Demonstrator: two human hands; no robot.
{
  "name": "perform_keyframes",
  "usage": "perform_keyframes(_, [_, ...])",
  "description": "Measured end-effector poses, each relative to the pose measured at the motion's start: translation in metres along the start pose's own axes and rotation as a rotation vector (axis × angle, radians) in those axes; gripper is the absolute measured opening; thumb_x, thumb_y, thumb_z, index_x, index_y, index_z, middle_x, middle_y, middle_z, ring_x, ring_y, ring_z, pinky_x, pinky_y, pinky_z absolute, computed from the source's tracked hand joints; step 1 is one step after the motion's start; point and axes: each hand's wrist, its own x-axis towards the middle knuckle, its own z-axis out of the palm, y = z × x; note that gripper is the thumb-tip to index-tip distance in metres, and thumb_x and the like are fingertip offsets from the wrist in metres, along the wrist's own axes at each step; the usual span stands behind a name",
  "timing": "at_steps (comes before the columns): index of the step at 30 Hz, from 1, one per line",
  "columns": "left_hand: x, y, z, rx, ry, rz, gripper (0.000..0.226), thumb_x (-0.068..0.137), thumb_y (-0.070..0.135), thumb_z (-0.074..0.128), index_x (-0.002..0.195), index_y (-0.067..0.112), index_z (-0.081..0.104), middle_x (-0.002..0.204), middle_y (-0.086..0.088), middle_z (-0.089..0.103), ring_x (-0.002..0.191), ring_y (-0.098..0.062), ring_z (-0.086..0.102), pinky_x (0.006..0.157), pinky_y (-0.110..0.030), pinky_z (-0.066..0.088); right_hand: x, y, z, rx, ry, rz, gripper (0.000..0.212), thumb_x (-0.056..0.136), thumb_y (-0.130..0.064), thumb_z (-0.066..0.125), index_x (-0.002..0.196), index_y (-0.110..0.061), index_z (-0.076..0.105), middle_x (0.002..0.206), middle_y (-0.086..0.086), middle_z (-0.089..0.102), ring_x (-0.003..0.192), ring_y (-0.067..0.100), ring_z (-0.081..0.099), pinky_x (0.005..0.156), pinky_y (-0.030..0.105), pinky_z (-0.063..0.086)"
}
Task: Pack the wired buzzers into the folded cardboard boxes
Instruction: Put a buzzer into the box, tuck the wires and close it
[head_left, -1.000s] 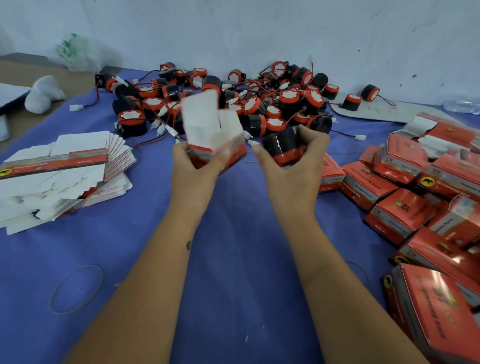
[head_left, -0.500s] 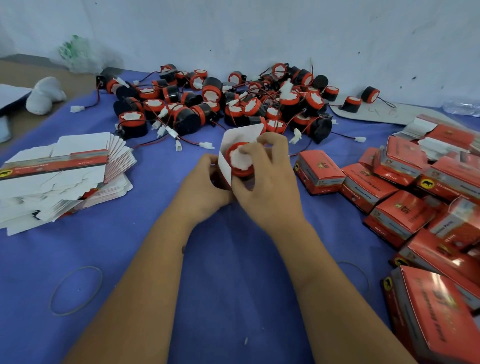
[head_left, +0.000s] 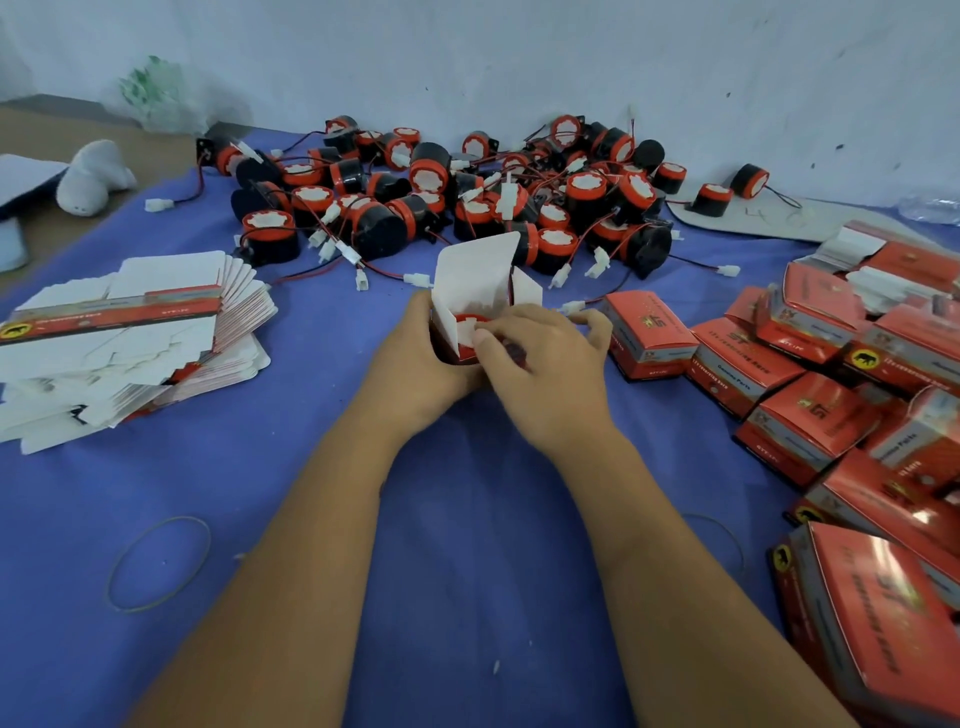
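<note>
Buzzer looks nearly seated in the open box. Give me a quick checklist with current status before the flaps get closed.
1. Buzzer inside the open box: ok, red top visible below the flaps.
2. Left hand steadying the box: ok, it grips the box's side.
3. Right hand on the buzzer: ok, fingers press at the opening.
4. Wire and connector tucked in: cannot tell, hidden by the hand.
5. Top flaps free to fold: ok, both stand upright.
6. Room among the packed boxes: ok, bare cloth beside them.

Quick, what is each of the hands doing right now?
Left hand: grips the open cardboard box.
Right hand: fingers curled over the buzzer in the box, pressing it in.
</note>
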Motion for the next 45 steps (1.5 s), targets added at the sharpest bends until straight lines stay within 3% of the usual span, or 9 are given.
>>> perform_keyframes(6, [-0.002, 0.002, -0.008, -0.026, -0.139, 0.051, 0.053, 0.070, 0.023, 0.088, 0.112, 0.039, 0.058, 0.105, 0.019, 0.069, 0.097, 0.001, 0.065, 0.079, -0.019, 0.056, 0.011, -0.003, -0.010, 0.550, 0.514, 0.295, 0.018, 0.092, -0.019, 0.054, 0.108, -0.021, 0.060, 0.101, -0.012, 0.052, 0.085, -0.002, 0.050, 0.077, 0.012, 0.041])
perform_keyframes(13, [-0.001, 0.007, -0.014, -0.033, -0.326, 0.018, 0.066, 0.071, 0.017, 0.085, 0.126, 0.035, 0.055, 0.117, 0.015, 0.069, 0.108, -0.004, 0.064, 0.092, -0.028, 0.054, 0.023, 0.020, -0.036, 1.061, 0.284, 0.603, 0.028, 0.097, -0.023, 0.058, 0.125, -0.020, 0.060, 0.115, 0.004, 0.067, 0.096, 0.012, 0.058, 0.079, 0.024, 0.045])
perform_keyframes(15, [0.000, 0.006, -0.012, -0.035, -0.299, 0.006, 0.069, 0.072, 0.018, 0.086, 0.129, 0.034, 0.049, 0.116, 0.013, 0.069, 0.105, -0.003, 0.065, 0.089, -0.026, 0.055, 0.025, 0.015, -0.035, 0.956, 0.364, 0.512, 0.017, 0.096, -0.018, 0.060, 0.111, -0.016, 0.068, 0.091, -0.006, 0.070, 0.085, 0.006, 0.061, 0.074, 0.018, 0.047])
perform_keyframes(20, [-0.002, 0.005, -0.005, -0.055, -0.159, 0.036, 0.088, 0.069, 0.019, 0.088, 0.127, 0.042, 0.025, 0.105, 0.011, 0.069, 0.090, 0.000, 0.068, 0.068, -0.011, 0.052, 0.019, 0.000, -0.025, 0.424, 0.531, 0.186, 0.007, 0.088, -0.014, 0.069, 0.094, -0.012, 0.073, 0.091, -0.009, 0.048, 0.082, 0.007, 0.047, 0.075, 0.020, 0.044])
perform_keyframes(23, [-0.005, 0.006, -0.003, -0.060, -0.160, 0.077, 0.079, 0.071, 0.017, 0.087, 0.126, 0.038, 0.034, 0.107, 0.011, 0.068, 0.093, 0.000, 0.067, 0.072, -0.013, 0.053, 0.014, -0.004, -0.021, 0.161, 0.496, -0.078, 0.011, 0.085, -0.006, 0.066, 0.091, -0.009, 0.075, 0.083, 0.001, 0.064, 0.081, 0.015, 0.053, 0.077, 0.041, 0.047])
perform_keyframes(27, [-0.004, 0.008, -0.002, -0.031, -0.148, 0.102, 0.050, 0.076, 0.010, 0.079, 0.110, 0.032, 0.049, 0.097, 0.010, 0.064, 0.079, 0.007, 0.063, 0.066, -0.010, 0.049, 0.008, -0.013, -0.020, 0.131, 0.279, -0.251, 0.012, 0.077, -0.007, 0.063, 0.082, -0.009, 0.073, 0.076, 0.000, 0.068, 0.077, 0.023, 0.059, 0.079, 0.037, 0.041])
perform_keyframes(35, [0.000, 0.003, -0.006, -0.061, -0.189, 0.054, 0.057, 0.075, 0.016, 0.083, 0.123, 0.029, 0.055, 0.113, 0.014, 0.067, 0.100, 0.000, 0.065, 0.077, -0.016, 0.054, 0.011, -0.007, -0.024, 0.332, 0.128, 0.159, 0.024, 0.086, -0.023, 0.067, 0.084, -0.046, 0.067, 0.096, -0.015, 0.050, 0.106, 0.011, 0.036, 0.100, 0.027, 0.031])
perform_keyframes(40, [0.003, -0.001, -0.009, -0.032, -0.194, 0.027, 0.061, 0.072, 0.019, 0.086, 0.124, 0.028, 0.057, 0.114, 0.014, 0.068, 0.104, -0.004, 0.065, 0.087, -0.026, 0.056, 0.013, 0.009, -0.023, 0.164, 0.065, 0.073, 0.034, 0.081, -0.016, 0.074, 0.111, -0.032, 0.068, 0.081, -0.020, 0.063, 0.112, -0.005, 0.040, 0.107, 0.031, 0.021])
perform_keyframes(45, [0.000, -0.002, -0.010, -0.030, -0.086, 0.042, 0.063, 0.073, 0.020, 0.086, 0.125, 0.030, 0.054, 0.118, 0.011, 0.066, 0.105, -0.006, 0.065, 0.090, -0.030, 0.055, 0.011, 0.014, -0.017, 0.018, 0.093, -0.114, 0.008, 0.081, -0.017, 0.075, 0.088, -0.016, 0.078, 0.088, -0.005, 0.067, 0.110, 0.018, 0.051, 0.101, 0.041, 0.030])
